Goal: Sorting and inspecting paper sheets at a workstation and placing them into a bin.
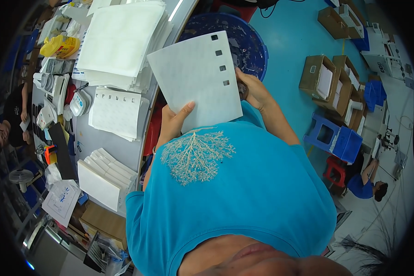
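In front of my chest I hold a white sheet (193, 76) with a row of small square holes along its right side. The thumb of my left hand (174, 120) presses on its lower left part, and the other fingers go out of sight behind it. At the right edge, beside the holes, my right hand (257, 92) is closed, with its fingertips partly hidden by the sheet. A tall stack of white sheets (122, 39) lies on the table to the left. Nearer sits a smaller stack (115, 112) with a row of small cuts near its top edge.
Behind the sheet stands a round blue tub (260, 50) with scraps in it. More white stacks (99, 186) and a yellow bottle (60, 46) are on the grey table (85, 133). Cardboard boxes (318, 78) and a blue stool (329, 133) stand right. Other people sit far left and right.
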Tool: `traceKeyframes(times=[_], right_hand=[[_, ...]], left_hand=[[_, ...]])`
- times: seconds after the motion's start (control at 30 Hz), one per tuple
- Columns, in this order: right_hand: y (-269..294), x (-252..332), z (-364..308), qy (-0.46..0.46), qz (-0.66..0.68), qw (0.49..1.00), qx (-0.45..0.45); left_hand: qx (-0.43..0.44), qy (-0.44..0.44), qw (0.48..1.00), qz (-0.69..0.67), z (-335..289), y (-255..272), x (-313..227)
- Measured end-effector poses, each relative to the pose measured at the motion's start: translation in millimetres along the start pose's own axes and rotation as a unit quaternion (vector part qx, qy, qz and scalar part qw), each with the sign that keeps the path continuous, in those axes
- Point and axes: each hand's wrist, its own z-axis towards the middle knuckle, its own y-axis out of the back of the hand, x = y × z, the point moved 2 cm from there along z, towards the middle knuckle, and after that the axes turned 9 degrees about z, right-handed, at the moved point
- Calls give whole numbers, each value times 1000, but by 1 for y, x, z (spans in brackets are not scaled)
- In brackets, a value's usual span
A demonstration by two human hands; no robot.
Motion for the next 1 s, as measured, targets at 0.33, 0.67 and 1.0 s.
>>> traceKeyframes(times=[0.33,0.67,1.0], right_hand=[[6,9,-18,96,-385,903,165],[-3,-9,-20,259,-474,839,59],[29,0,-17,-107,-42,973,203]], left_hand=[[0,18,1000,7,8,-6,-8],[-22,-1,999,33,0,-15,-10],[-32,6,999,-22,-4,-13,-5]])
